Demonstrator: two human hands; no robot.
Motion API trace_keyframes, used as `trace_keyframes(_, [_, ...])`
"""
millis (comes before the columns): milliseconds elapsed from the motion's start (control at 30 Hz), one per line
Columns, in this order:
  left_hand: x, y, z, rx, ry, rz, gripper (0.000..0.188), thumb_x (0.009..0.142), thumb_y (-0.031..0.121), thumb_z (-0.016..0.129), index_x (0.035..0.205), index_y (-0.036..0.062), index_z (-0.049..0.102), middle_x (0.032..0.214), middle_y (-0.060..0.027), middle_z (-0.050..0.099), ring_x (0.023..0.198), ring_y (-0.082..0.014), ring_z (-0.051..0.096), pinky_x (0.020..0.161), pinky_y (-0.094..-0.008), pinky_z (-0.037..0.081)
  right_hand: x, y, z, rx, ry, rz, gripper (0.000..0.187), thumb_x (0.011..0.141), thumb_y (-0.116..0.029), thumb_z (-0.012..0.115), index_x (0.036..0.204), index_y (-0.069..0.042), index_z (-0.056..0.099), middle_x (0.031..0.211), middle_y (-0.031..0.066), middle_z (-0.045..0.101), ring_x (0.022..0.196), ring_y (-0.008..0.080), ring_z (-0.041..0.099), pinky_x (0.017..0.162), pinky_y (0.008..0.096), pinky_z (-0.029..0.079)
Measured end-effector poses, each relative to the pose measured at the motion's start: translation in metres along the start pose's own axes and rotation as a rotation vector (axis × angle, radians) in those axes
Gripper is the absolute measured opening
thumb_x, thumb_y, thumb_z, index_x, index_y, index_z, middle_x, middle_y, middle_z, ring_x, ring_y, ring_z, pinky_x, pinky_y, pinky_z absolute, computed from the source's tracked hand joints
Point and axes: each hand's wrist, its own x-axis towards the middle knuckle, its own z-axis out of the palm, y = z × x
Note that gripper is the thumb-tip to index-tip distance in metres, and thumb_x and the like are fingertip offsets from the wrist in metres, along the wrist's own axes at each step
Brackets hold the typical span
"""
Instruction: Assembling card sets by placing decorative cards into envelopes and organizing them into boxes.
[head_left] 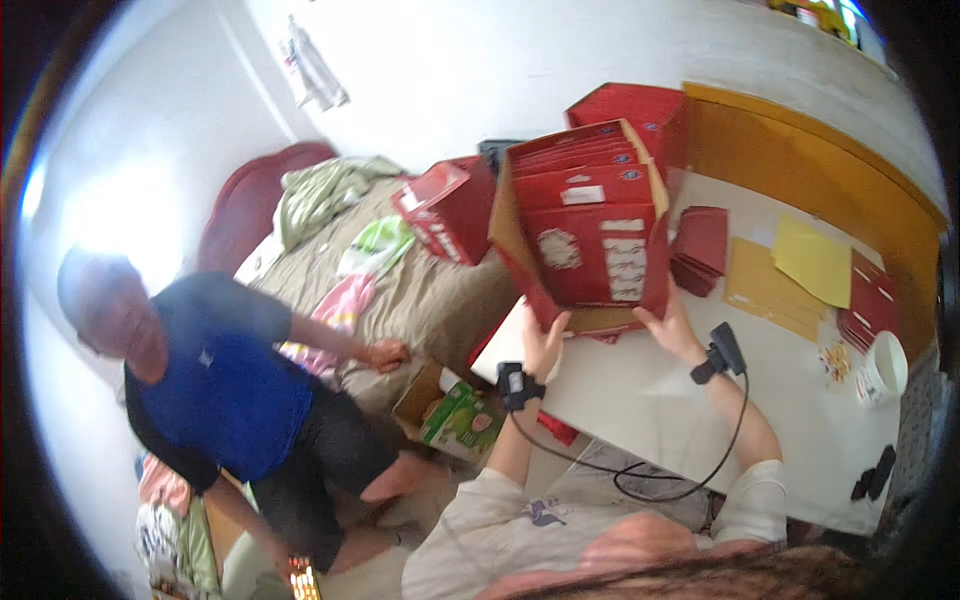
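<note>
My left hand (pixel 543 342) and my right hand (pixel 674 325) grip the lower corners of an open red cardboard box (pixel 513 240), one on each side. The box is tilted so its opening faces me, above the left part of the white table (pixel 650 400). Inside stand several flat red packets (pixel 590 250) with white print, some showing a hang slot at the top. My fingertips behind the box are hidden. On the table near my right hand lies a small stack of red packets (pixel 700 245).
A person (pixel 230 370) is at the left by the bed (pixel 440 290), holding a lit phone (pixel 303 578). Red boxes (pixel 630 103) stand behind mine. Table: yellow sheet (pixel 812 262), brown cardboard (pixel 770 290), white tub (pixel 882 370). A carton (pixel 460 420) sits below left; a cable links my wrist bands.
</note>
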Motion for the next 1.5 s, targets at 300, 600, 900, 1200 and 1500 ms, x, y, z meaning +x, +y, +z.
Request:
trace_keyframes(300, [-0.001, 0.042, 0.032, 0.011, -0.028, 0.163, 0.022, 0.075, 0.006, 0.063, 0.089, 0.0012, 0.046, 0.081, -0.0040, 0.047, 0.071, -0.0123, 0.044, 0.064, -0.0236, 0.038, -0.013, -0.059, -0.065, 0.036, 0.012, 0.066, 0.087, 0.073, -0.017, 0.068, 0.134, 0.004, 0.009, 0.140, 0.0191, 0.018, 0.129, 0.0251, 0.021, 0.104, 0.0337, 0.019])
trace_keyframes(600, [0.075, 0.063, 0.191, -0.076, -0.391, 0.375, 0.058, 0.073, 0.021, 0.068, 0.113, -0.0098, 0.039, 0.109, -0.0257, 0.047, 0.102, -0.0362, 0.046, 0.089, -0.0385, 0.036, -0.005, -0.069, -0.196, -0.226, 0.361, 0.064, 0.061, 0.077, -0.027, 0.067, 0.120, 0.001, 0.034, 0.112, 0.0132, 0.049, 0.102, 0.0208, 0.047, 0.088, 0.0316, 0.037])
trace_keyframes(900, [0.070, 0.055, 0.320, -0.205, -0.542, 0.315, 0.048, 0.074, 0.011, 0.065, 0.115, -0.0004, 0.043, 0.103, -0.0155, 0.053, 0.096, -0.0263, 0.052, 0.083, -0.0330, 0.041, -0.018, -0.016, -0.293, -0.238, 0.440, 0.105, 0.057, 0.078, -0.014, 0.064, 0.123, 0.000, 0.033, 0.118, 0.0119, 0.047, 0.107, 0.0197, 0.046, 0.092, 0.0317, 0.035])
trace_keyframes(1200, [0.099, 0.000, 0.377, 0.174, -0.454, 0.294, 0.060, 0.076, 0.020, 0.064, 0.121, -0.0029, 0.033, 0.099, -0.0241, 0.056, 0.094, -0.0378, 0.055, 0.078, -0.0394, 0.045, 0.003, 0.110, -0.338, -0.261, 0.366, 0.232, 0.075, 0.073, -0.018, 0.067, 0.131, 0.000, 0.024, 0.129, 0.0180, 0.038, 0.119, 0.0257, 0.038, 0.099, 0.0340, 0.029])
trace_keyframes(1500, [0.097, -0.020, 0.372, 0.472, -0.462, 0.502, 0.061, 0.078, 0.005, 0.053, 0.127, -0.0097, 0.019, 0.126, -0.0318, 0.028, 0.111, -0.0419, 0.040, 0.088, -0.0388, 0.042, -0.003, 0.151, -0.291, -0.541, 0.545, 0.452, 0.065, 0.074, -0.026, 0.065, 0.122, 0.007, 0.033, 0.113, 0.0286, 0.047, 0.105, 0.0390, 0.047, 0.089, 0.0402, 0.038])
